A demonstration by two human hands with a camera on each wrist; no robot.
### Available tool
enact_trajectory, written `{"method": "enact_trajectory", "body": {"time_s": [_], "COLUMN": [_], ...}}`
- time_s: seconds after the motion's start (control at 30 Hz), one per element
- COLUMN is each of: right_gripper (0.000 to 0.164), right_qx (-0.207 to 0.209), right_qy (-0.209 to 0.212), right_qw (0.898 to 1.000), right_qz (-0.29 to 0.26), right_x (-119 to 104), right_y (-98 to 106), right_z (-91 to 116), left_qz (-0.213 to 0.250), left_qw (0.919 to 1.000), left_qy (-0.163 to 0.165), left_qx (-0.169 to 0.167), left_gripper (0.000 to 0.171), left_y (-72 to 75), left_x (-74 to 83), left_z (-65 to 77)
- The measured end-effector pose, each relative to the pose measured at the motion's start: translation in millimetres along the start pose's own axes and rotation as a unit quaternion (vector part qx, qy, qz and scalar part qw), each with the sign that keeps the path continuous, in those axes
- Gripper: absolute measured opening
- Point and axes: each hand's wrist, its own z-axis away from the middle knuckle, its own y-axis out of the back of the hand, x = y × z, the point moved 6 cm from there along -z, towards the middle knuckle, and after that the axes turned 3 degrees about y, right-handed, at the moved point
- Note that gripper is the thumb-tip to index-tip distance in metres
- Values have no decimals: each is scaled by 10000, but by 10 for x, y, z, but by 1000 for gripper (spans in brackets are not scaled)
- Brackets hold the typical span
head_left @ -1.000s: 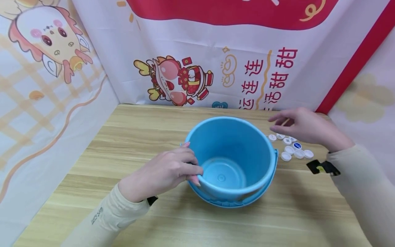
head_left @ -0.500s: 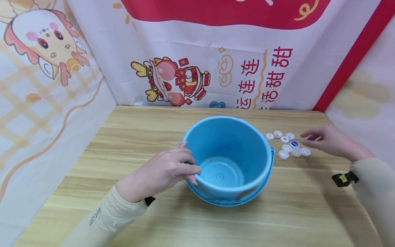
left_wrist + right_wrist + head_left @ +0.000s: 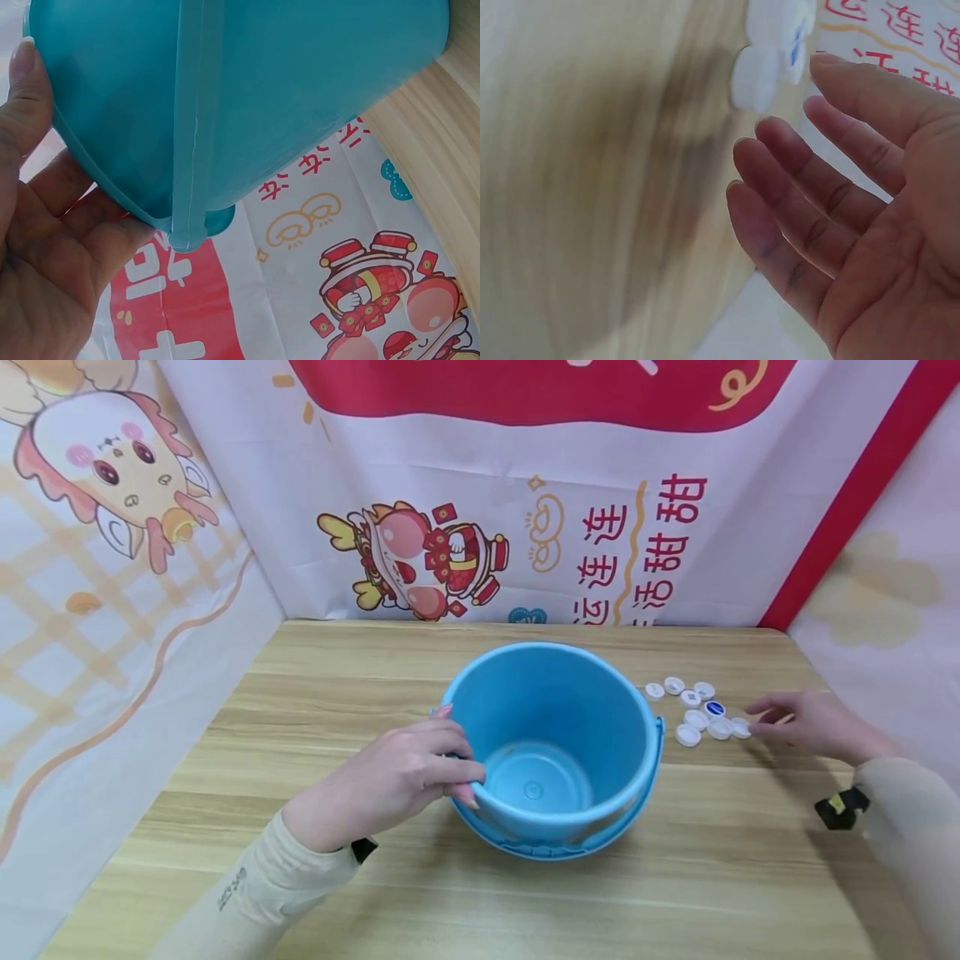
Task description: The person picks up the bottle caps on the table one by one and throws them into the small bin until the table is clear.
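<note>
A light blue plastic bucket [image 3: 555, 710] stands upright in the middle of the table, its handle hanging down around the near side. My left hand [image 3: 393, 777] grips its rim at the near left, thumb on one side and fingers on the other, as the left wrist view of the bucket wall [image 3: 300, 82] also shows. To the right of the bucket lie several round white bottle caps [image 3: 688, 735], one with a blue top [image 3: 715, 709]. My right hand [image 3: 817, 724] is just right of these caps, with relaxed fingers [image 3: 780, 180] and nothing held. Whether a fingertip touches a cap is unclear.
The wooden table [image 3: 300, 710] reaches back to a white cloth wall [image 3: 285, 552] with red lettering and cartoon prints. Similar cloth walls stand at left and right. The right hand is near the right cloth [image 3: 885, 668].
My right hand has moved right and toward me, from above the caps to their right side, and lower. The left hand keeps its grip on the bucket. The view has shifted slightly.
</note>
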Motion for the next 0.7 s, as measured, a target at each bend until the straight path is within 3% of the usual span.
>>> {"method": "enact_trajectory", "body": {"time_s": [0.33, 0.7], "right_gripper": [66, 62], "right_qx": [-229, -563], "right_qy": [-94, -168], "right_qw": [9996, 9982], "right_qz": [106, -116], "right_x": [114, 192], "right_y": [-109, -230], "right_z": [-9, -89], "left_qz": [-79, -61], "left_qw": [10000, 10000], "left_qy": [41, 49], "left_qx": [-24, -8], "left_gripper": [27, 26], "left_y": [1, 0], "left_x": [8, 7], "left_z": [-4, -3]}}
